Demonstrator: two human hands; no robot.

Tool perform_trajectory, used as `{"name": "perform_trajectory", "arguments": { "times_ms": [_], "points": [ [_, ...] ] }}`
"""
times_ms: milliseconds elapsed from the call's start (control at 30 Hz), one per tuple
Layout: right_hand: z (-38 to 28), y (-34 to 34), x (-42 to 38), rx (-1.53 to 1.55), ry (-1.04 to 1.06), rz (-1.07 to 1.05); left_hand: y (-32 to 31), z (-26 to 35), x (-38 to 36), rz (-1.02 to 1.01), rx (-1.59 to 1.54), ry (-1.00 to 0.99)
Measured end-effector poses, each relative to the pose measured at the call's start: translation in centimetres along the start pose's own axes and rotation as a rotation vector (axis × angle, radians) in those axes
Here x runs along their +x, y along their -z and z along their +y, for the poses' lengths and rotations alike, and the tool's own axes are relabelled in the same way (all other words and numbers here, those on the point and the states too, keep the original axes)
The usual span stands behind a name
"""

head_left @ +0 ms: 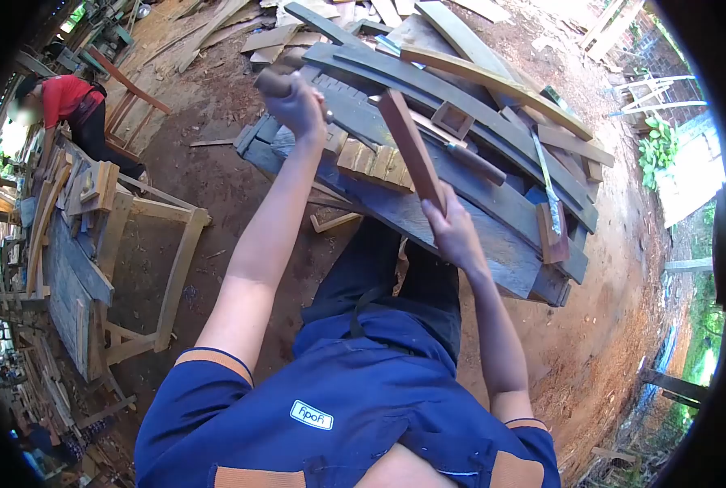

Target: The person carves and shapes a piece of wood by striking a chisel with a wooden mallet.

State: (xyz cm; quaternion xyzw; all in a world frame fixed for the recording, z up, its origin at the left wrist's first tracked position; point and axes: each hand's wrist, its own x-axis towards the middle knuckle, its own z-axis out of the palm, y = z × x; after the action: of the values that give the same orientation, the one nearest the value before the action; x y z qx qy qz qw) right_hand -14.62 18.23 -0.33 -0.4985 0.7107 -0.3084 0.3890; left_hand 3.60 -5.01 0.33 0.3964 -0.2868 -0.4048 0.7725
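Note:
Raised over the left part of the workbench (pixel 493 252), my left hand (pixel 300 110) is closed around a blurred, rounded brown wooden piece (pixel 274 82), whose kind I cannot make out. My right hand (pixel 454 228) grips the lower end of a reddish-brown wooden bar (pixel 409 146), which tilts up and to the left. Between my hands, a rough wood block (pixel 377 164) lies on the bench. A dark cylindrical tool handle (pixel 477 163) rests right of the bar, near a small square wooden frame (pixel 453 119).
Long planks (pixel 501 81) lie across the bench's far side. Wood offcuts (pixel 278 41) cover the ground beyond. To the left stands another wooden bench (pixel 74 285), with a person in a red top (pixel 70 102) bending behind it. A reddish-brown piece (pixel 552 234) sits at the bench's right end.

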Motion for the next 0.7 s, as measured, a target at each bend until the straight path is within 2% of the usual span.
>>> {"name": "perform_trajectory", "arguments": {
  "times_ms": [100,133,267,333,367,433,467,567,600,633,700],
  "points": [
    [2.4,-1.8,-0.4,-0.019,-0.072,-0.004,2.0,-0.8,1.2,0.109,-0.058,0.066],
    [2.3,-2.0,-1.1,-0.261,-0.041,0.045,2.2,-1.1,1.0,0.144,-0.068,0.107],
    [2.6,-2.2,-1.0,-0.275,-0.036,0.05,2.2,-1.0,0.6,0.173,-0.109,0.086],
    [3.3,-2.6,-0.8,-0.199,0.01,0.074,3.0,-1.5,0.8,0.33,-0.109,0.14],
    [3.5,-2.8,-0.8,-0.199,0.011,0.08,3.6,-2.0,1.0,0.326,-0.113,0.14],
    [3.6,-3.2,-0.9,-0.21,-0.008,0.097,4.4,-1.9,0.9,0.577,0.024,0.267],
    [3.4,-3.3,-0.8,-0.213,-0.007,0.103,4.9,-2.0,0.4,0.594,0.034,0.287],
    [3.6,-3.1,-0.9,-0.23,-0.014,0.104,5.0,-1.4,0.2,0.51,0.007,0.3],
    [3.8,-3.1,-0.8,-0.247,-0.003,0.106,4.6,-1.5,0.6,0.462,-0.051,0.187],
    [3.9,-3.2,-0.7,-0.264,0.01,0.105,3.9,-0.6,0.2,0.466,-0.054,0.187],
    [3.5,-3.1,-0.9,-0.25,0.009,0.097,2.3,0.8,-0.3,0.21,-0.163,0.059]
  ]
}}
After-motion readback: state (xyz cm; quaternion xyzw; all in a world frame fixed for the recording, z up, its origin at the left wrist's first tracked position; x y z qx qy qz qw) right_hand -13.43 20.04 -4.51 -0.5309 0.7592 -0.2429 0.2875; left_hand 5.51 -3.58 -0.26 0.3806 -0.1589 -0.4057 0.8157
